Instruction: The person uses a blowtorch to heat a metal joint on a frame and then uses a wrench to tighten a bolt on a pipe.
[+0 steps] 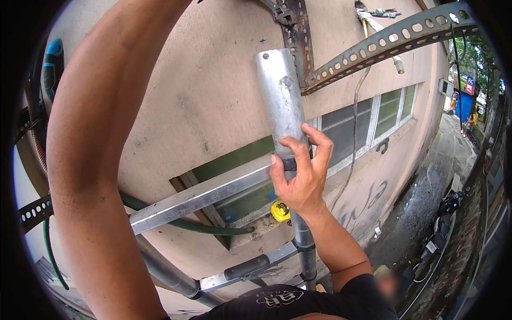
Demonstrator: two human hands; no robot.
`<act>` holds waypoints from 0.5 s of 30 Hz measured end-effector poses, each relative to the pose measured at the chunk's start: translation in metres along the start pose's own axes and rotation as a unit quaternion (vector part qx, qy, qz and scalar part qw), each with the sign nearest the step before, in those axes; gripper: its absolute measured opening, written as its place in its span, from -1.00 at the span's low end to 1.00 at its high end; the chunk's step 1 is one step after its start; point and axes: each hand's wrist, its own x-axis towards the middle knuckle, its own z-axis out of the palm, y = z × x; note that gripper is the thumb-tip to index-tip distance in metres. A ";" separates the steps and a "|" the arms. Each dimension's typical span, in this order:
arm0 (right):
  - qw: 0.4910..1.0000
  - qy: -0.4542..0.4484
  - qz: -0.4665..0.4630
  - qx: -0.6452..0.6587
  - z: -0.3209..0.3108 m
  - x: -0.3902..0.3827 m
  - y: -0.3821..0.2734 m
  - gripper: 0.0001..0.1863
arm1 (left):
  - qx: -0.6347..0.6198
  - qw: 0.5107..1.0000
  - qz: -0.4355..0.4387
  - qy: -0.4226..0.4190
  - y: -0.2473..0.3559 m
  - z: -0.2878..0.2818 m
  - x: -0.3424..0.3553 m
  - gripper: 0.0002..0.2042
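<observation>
My right hand (301, 173) grips the upper end of a silver metal tube (282, 96), just above its black collar, with thumb on one side and fingers curled over the other. The tube tops one rail of a ladder, whose upper rung (202, 201) runs off to the left. My left arm (101, 133) reaches up past the top edge, so that hand is out of sight. A grey metal tool that looks like a wrench (281, 13) shows at the top, against a rusty upright slotted bar (300, 40).
A perforated steel arm (389, 38) juts right from the wall, with a loose cable (356, 112) hanging nearby. Windows (346, 125) sit lower. A yellow tape measure (280, 211), a green hose (186, 226) and a blue-black tool handle (52, 66) are around. Far below, a motorcycle (448, 210) stands in the alley.
</observation>
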 end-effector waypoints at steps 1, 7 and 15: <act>1.000 0.000 0.000 0.000 0.000 -0.001 0.000 -0.67 | -0.011 1.000 -0.003 -0.004 0.001 0.001 -0.001 -0.62; 1.000 0.004 -0.004 0.015 0.004 0.002 -0.006 -0.67 | 0.056 0.998 0.018 0.013 -0.003 0.015 -0.002 -0.66; 1.000 0.013 0.005 0.000 0.002 -0.001 -0.002 -0.67 | -0.112 0.972 -0.009 0.205 0.062 0.113 -0.049 -0.67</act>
